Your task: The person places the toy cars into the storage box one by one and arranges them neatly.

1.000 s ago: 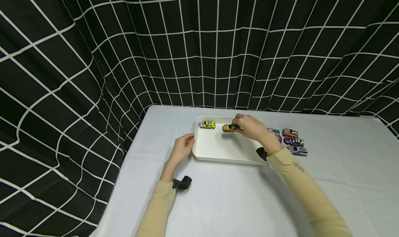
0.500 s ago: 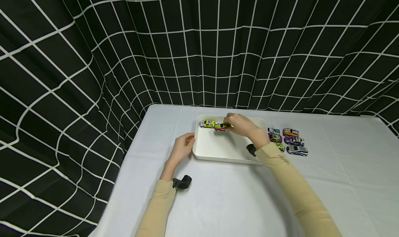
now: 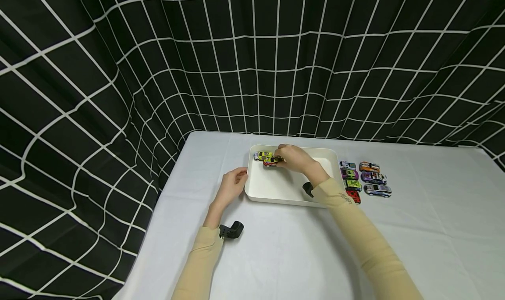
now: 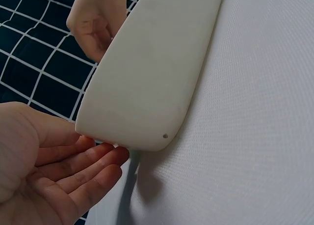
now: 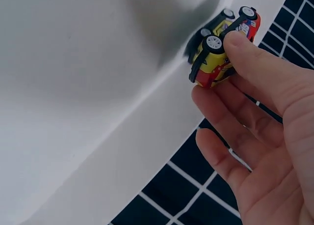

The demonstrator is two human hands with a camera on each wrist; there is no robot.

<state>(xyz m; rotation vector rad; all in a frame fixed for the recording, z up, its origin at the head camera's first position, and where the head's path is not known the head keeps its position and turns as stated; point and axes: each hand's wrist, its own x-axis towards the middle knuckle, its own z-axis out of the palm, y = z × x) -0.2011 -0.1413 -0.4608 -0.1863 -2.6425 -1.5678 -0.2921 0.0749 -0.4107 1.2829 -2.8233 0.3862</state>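
My right hand (image 3: 295, 159) pinches a red-and-yellow toy car (image 3: 270, 161) between thumb and fingers, over the back left part of a white tray (image 3: 272, 186). In the right wrist view the held car (image 5: 211, 70) is tipped, with its wheels toward the tray floor. Just behind it stands a yellow toy car (image 3: 261, 154), partly covered by the held one. My left hand (image 3: 232, 185) is at the tray's left wall. The left wrist view has its fingers (image 4: 93, 181) loosely extended, tips at the tray's end wall, with the thumb at the rim corner.
Several toy cars stand in two columns right of the tray, among them a red car (image 3: 353, 197), a purple car (image 3: 373, 177) and a silver car (image 3: 377, 190). A white cloth (image 3: 434, 212) covers the table. A black gridded curtain (image 3: 292, 80) hangs behind.
My right hand has carried the red-and-yellow car leftward across the tray, up close to the yellow car. More of the cars at the right now show. My left hand has stayed at the tray.
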